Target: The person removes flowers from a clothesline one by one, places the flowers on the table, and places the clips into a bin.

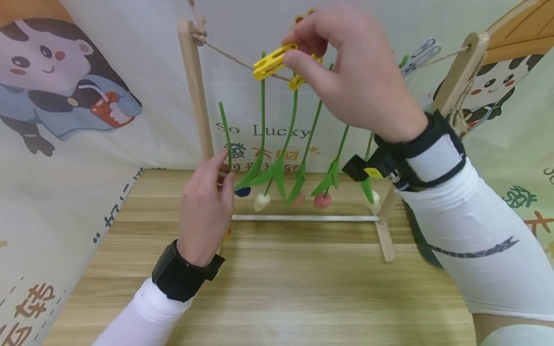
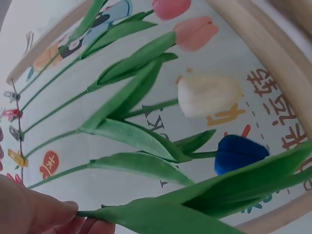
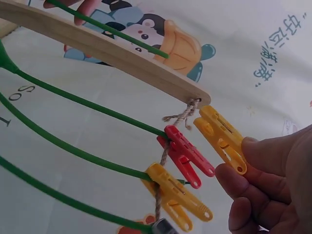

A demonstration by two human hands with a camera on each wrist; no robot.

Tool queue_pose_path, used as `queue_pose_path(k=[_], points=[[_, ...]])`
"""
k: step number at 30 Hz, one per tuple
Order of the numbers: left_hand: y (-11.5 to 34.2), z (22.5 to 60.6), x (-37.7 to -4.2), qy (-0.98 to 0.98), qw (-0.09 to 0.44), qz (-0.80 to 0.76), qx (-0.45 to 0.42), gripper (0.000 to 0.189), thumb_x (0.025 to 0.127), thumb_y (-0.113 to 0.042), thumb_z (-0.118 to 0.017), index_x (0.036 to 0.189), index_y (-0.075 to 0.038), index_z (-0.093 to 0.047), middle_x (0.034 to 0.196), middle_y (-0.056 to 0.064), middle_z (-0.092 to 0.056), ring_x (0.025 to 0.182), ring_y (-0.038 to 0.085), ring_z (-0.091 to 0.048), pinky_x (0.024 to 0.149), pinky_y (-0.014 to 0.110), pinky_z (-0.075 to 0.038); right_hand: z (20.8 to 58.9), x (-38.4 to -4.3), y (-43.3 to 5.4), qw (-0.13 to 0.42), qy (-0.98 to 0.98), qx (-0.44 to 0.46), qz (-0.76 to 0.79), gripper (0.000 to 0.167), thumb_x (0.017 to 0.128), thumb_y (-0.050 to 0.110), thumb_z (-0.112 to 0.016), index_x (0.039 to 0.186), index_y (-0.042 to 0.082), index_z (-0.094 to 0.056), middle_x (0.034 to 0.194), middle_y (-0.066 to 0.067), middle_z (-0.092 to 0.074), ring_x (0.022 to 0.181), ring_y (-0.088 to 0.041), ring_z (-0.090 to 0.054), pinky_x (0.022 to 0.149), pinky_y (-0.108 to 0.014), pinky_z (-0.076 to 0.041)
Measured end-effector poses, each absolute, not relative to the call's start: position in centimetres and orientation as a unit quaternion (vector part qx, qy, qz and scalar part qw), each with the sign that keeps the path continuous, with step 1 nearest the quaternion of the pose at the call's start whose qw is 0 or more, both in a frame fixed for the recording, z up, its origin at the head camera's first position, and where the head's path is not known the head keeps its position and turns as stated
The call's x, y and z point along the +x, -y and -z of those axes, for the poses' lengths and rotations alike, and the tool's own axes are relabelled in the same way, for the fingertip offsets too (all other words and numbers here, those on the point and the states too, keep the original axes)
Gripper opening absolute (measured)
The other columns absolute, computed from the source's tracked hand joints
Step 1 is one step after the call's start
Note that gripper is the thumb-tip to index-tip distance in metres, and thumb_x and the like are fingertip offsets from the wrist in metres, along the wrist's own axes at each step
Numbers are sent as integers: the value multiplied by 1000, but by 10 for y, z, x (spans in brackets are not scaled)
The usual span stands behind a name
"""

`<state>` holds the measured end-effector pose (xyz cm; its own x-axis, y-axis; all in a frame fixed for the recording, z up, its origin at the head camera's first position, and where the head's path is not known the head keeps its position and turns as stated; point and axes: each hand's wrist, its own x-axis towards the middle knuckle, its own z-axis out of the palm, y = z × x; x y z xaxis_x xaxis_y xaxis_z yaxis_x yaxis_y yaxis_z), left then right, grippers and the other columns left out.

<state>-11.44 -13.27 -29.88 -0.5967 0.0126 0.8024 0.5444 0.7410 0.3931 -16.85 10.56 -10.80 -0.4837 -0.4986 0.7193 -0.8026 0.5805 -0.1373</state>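
Head view: right hand [image 1: 357, 77] high, pinching yellow clip [image 1: 272, 62], left hand [image 1: 204, 206] lower, pinching green stem [image 1: 224, 121]

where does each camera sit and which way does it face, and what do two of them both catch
Head: worn on the head, facing forward and down at the wooden rack; left hand, right hand and sleeved forearms show.
Left wrist: on that wrist, facing the hanging tulips; part of the left hand shows.
Right wrist: on that wrist, facing the rope and left post; the right hand shows, plus left-hand fingers.
Shared: head and right wrist both show the yellow clothespin in the right hand's grip.
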Motion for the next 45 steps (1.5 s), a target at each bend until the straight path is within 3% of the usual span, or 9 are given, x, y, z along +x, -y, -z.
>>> queue_pose_path(k=[5, 10, 17, 21, 26, 28, 32, 39, 45], points=[[134, 310, -100, 844, 410, 290, -186, 41, 96, 11, -71, 136, 9, -63, 105, 23, -71, 87, 33, -70, 72, 43, -61, 137, -153, -133, 309, 815, 416, -257, 28, 103, 17, -73, 122, -3, -74, 111, -14, -73, 97, -24, -55, 81, -34, -40], [134, 326, -88, 860, 398, 231, -219, 40, 94, 9, -75, 134, 3, -68, 104, 19, -73, 86, 32, -74, 70, 42, -64, 176, -135, -166, 268, 832, 400, -276, 28, 95, 14, -80, 119, 0, -75, 107, -9, -75, 90, -20, -52, 79, -35, -36], [129, 352, -78, 888, 326, 158, -282, 48, 88, 12, -79, 131, -8, -74, 104, 11, -72, 90, 30, -73, 67, 40, -63, 229, -105, -224, 204, 895, 292, -269, 33, 86, 10, -87, 117, 11, -77, 100, 1, -69, 87, -12, -49, 66, -29, -36], [124, 368, -75, 906, 271, 114, -306, 57, 84, 18, -77, 132, -14, -75, 102, 6, -70, 90, 26, -69, 61, 34, -58, 257, -97, -267, 189, 926, 213, -247, 34, 85, 10, -90, 116, 8, -76, 98, -4, -68, 85, -8, -47, 58, -23, -35], [119, 390, -79, 908, 237, 78, -336, 52, 84, 17, -77, 125, -15, -77, 92, 4, -65, 79, 22, -63, 54, 31, -53, 286, -99, -323, 159, 960, 106, -207, 33, 90, 16, -85, 116, -1, -73, 98, -18, -69, 88, -22, -54, 61, -27, -38], [118, 399, -80, 908, 232, 62, -342, 49, 84, 14, -79, 122, -16, -78, 88, 4, -63, 76, 21, -61, 51, 31, -51, 296, -102, -341, 136, 971, 76, -183, 35, 91, 17, -83, 115, -5, -72, 100, -26, -69, 88, -35, -58, 63, -36, -44], [114, 415, -84, 911, 214, 40, -349, 39, 85, 6, -84, 117, -17, -80, 87, 4, -65, 73, 21, -62, 51, 31, -53, 322, -112, -372, 86, 984, 52, -149, 39, 92, 16, -82, 112, -15, -70, 102, -34, -69, 83, -45, -62, 60, -47, -48], [107, 431, -89, 920, 176, 4, -351, 33, 85, 0, -85, 112, -19, -81, 90, 4, -69, 76, 22, -66, 57, 34, -59, 358, -124, -403, -15, 991, 24, -129, 38, 93, 12, -77, 111, -19, -67, 94, -29, -70, 80, -44, -66, 65, -54, -55], [103, 436, -91, 924, 163, -11, -346, 28, 85, 1, -83, 104, -19, -80, 86, 4, -66, 75, 23, -66, 57, 36, -59, 371, -129, -410, -84, 988, 17, -131, 40, 95, 16, -75, 114, -18, -66, 103, -32, -71, 91, -50, -68, 72, -59, -56]])
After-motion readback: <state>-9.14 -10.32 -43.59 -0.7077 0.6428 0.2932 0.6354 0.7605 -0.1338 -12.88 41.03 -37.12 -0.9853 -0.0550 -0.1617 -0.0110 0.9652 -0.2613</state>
